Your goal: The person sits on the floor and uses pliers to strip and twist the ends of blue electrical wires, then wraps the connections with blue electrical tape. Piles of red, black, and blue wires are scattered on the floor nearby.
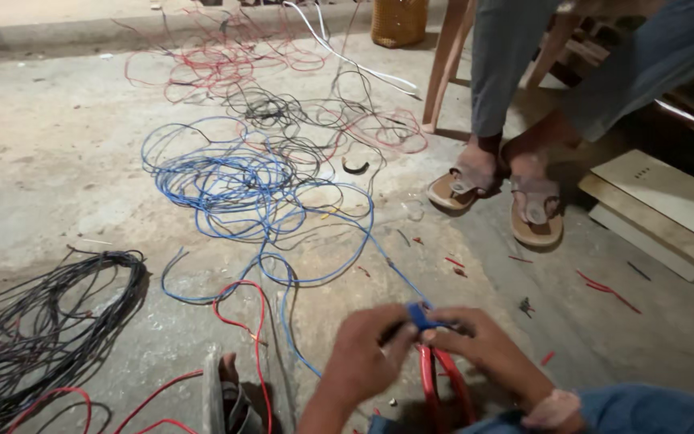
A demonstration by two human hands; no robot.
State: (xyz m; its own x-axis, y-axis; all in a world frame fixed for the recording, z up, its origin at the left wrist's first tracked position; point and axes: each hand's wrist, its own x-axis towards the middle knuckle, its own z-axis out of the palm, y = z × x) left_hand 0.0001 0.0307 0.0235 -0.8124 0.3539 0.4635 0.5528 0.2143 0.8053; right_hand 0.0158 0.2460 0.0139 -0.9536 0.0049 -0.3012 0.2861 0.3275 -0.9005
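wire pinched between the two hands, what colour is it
Blue; the wire sits between the left hand and right hand, head view.

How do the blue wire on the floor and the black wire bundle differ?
The blue wire lies spread in loose tangled loops mid-floor; the black wire bundle is gathered into one coil at the left. The blue wire's end runs up to both hands, left hand and right hand; the black wire bundle lies untouched. Both rest on the concrete floor.
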